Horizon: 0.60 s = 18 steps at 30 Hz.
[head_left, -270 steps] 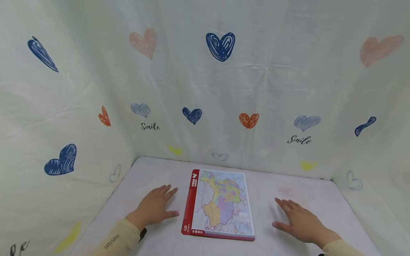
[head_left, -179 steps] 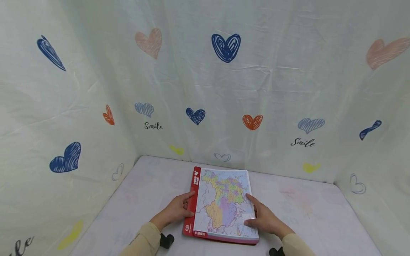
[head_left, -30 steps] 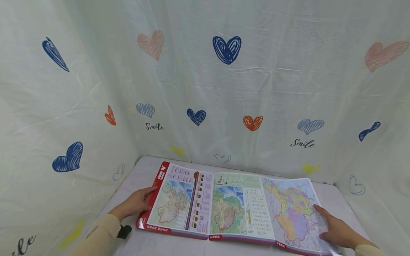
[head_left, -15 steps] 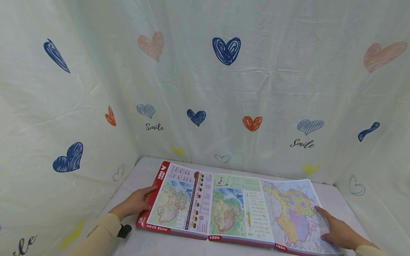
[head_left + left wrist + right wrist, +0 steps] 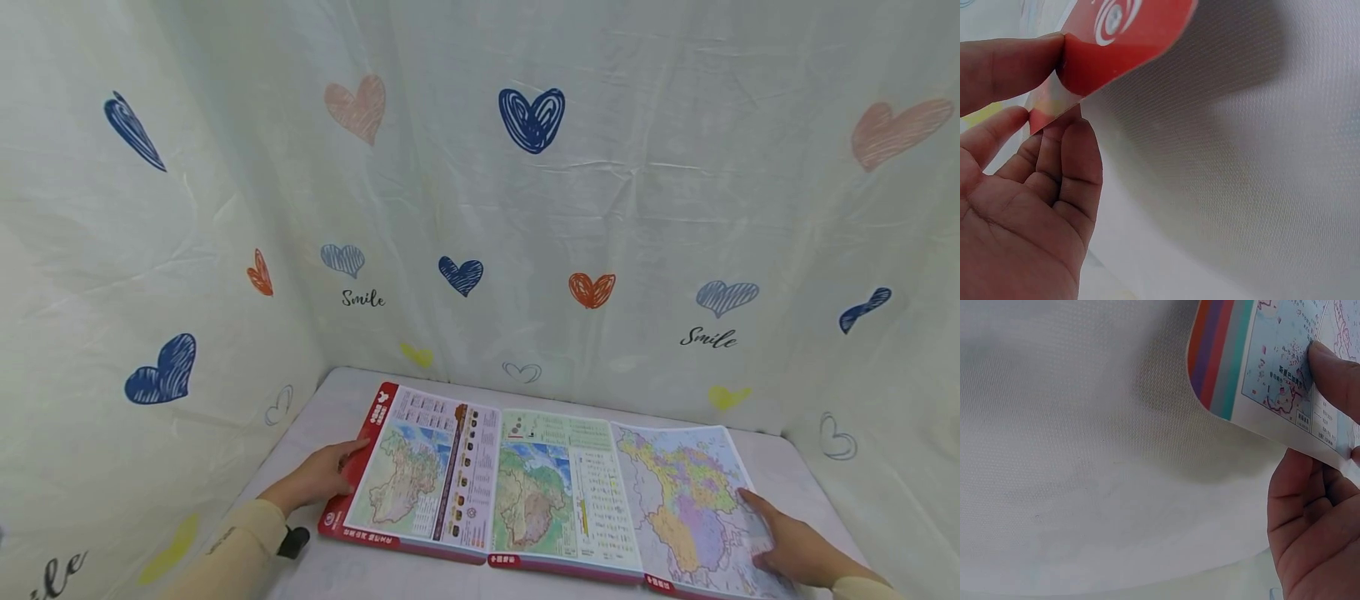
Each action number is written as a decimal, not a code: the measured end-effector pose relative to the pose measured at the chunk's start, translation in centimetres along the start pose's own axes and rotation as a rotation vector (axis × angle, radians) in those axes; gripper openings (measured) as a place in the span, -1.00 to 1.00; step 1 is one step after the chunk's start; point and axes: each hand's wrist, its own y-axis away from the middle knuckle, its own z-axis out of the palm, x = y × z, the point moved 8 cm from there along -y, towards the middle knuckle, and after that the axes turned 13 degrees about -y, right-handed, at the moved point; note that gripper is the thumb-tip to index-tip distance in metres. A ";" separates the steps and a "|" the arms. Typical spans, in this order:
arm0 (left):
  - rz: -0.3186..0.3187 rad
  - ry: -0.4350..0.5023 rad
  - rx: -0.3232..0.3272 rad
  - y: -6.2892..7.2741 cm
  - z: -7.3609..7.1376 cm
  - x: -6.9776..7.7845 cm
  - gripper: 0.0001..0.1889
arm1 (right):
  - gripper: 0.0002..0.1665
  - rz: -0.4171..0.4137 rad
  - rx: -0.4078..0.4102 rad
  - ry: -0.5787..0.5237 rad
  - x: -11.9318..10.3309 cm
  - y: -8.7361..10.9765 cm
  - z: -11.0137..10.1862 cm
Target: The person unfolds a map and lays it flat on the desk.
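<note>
A folding map [image 5: 532,492] with a red left border lies spread in three panels across the table in the head view. My left hand [image 5: 318,477] pinches its red left edge; in the left wrist view the thumb is on top and the curled fingers [image 5: 1079,156] are underneath, with the red corner [image 5: 1141,31] lifted off the surface. At the other end my right hand [image 5: 798,546] grips the right edge of the colourful map panel [image 5: 686,500]. In the right wrist view the thumb [image 5: 1338,381] presses the printed face and the fingers curl below; coloured stripes mark that corner.
A white table [image 5: 300,433] with rounded corners carries the map. Behind and at the sides hangs a pale curtain [image 5: 637,208] printed with hearts and "Smile". A black wrist device [image 5: 294,543] shows by the left sleeve.
Nine seconds ago the map lay folded with both hands apart from it; both hands then took hold and spread it into three panels. Over the last second the map's right end shifts slightly.
</note>
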 end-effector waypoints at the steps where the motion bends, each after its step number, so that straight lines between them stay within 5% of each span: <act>1: -0.001 -0.004 0.001 0.0 0.0 0.0 -0.14 | 0.28 0.002 -0.001 0.001 -0.1 0.1 0.0; 18: -0.026 -0.048 0.007 -0.4 0.8 -0.3 -0.18 | 0.22 0.009 -0.020 0.015 0.6 -0.4 0.1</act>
